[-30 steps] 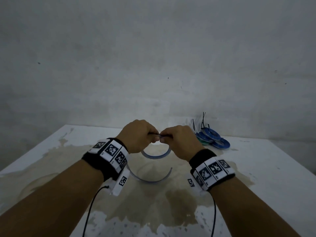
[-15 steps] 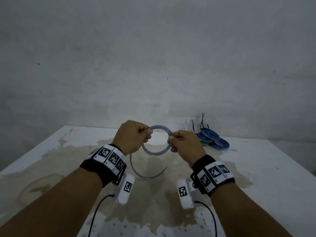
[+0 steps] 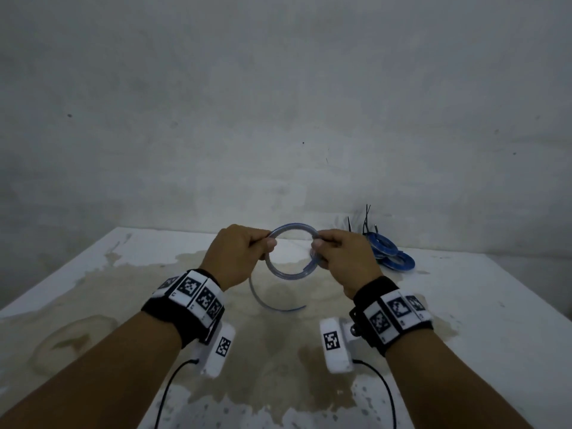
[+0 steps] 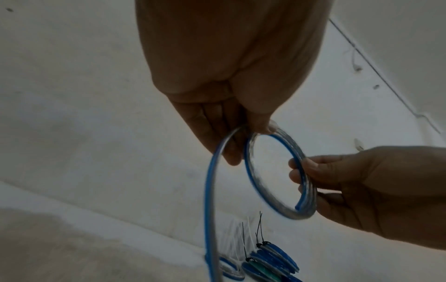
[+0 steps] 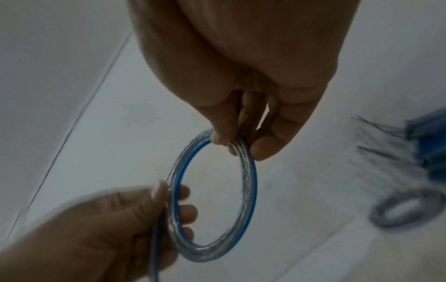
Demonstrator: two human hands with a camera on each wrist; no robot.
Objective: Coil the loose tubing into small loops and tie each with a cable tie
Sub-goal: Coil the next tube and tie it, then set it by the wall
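Clear blue-striped tubing [image 3: 289, 257] forms one small loop above the counter [image 3: 464, 305], left hand [image 3: 238, 257] and right hand [image 3: 342, 258] pinching opposite sides. Its tail [image 3: 272, 303] remains uncoiled, untied. Finished tied coils [image 3: 388, 253] lie right of the loop.

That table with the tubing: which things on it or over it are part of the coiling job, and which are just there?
Part of the job:
- tubing loop, gripped by left hand and right hand
- loose tail
- finished tied coils
- spare cable ties

Just there:
- stained table
- wall
- wrist bands
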